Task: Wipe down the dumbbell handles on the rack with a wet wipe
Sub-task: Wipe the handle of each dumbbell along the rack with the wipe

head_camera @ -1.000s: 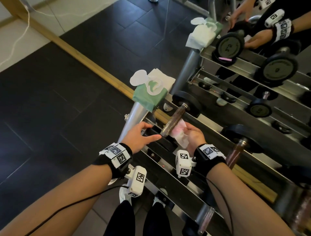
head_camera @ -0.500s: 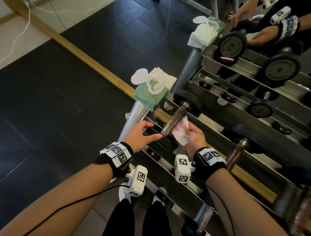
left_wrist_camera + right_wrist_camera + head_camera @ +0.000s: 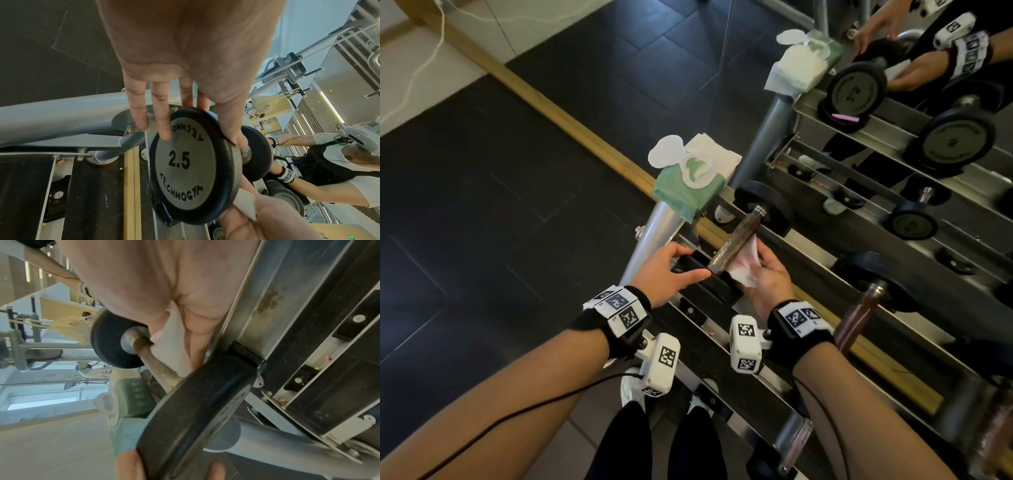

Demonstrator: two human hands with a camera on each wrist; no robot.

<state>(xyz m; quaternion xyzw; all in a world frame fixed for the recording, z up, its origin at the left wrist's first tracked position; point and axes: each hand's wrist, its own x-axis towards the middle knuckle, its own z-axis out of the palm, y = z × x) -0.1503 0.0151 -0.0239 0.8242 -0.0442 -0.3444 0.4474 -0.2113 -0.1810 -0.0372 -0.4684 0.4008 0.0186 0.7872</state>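
Left hand (image 3: 671,274) grips the dumbbell's end plate (image 3: 191,164) at the rack's (image 3: 767,373) end; right hand (image 3: 770,281) presses the wipe (image 3: 744,270) against its handle (image 3: 734,240), mid-wipe; next, probably the neighbouring handle.

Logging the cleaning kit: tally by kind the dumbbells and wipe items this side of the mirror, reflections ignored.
Dumbbells: 4 (one on the lower tier, one blurred at the right edge)
Wet wipe pack: 1
Wet wipe: 1
Total: 6
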